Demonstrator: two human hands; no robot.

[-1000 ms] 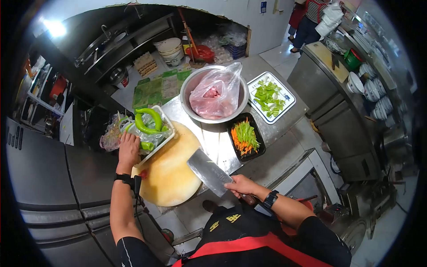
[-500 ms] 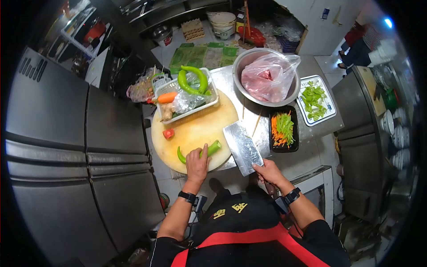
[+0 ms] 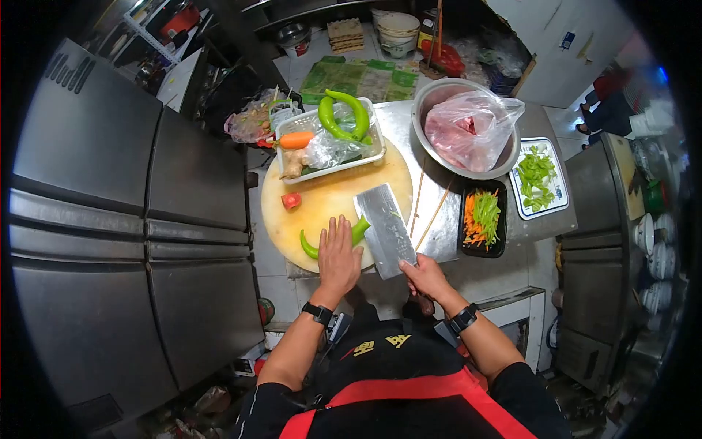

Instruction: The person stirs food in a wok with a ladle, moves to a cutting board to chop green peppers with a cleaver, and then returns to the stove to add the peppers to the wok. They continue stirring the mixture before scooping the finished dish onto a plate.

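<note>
A green pepper lies near the front of the round cutting board. Across its middle my left hand rests flat with fingers stretched out, so part of the pepper is hidden. My right hand grips a cleaver by its handle; the broad wet blade lies flat-side up and overlaps the pepper's right end. A red chunk of vegetable sits further back on the board. Behind it, a white basket holds long green peppers, a carrot, ginger and a plastic bag.
Right of the board stand a metal bowl with bagged meat, a black tray of shredded carrot and green pepper, and a white tray of green pieces. Chopsticks lie between. Steel refrigerators stand left; a person is far right.
My left hand has flattened out over the pepper, its fingers now extended. The cleaver has moved left, from beside the board to over the pepper's right end. The camera view has shifted slightly.
</note>
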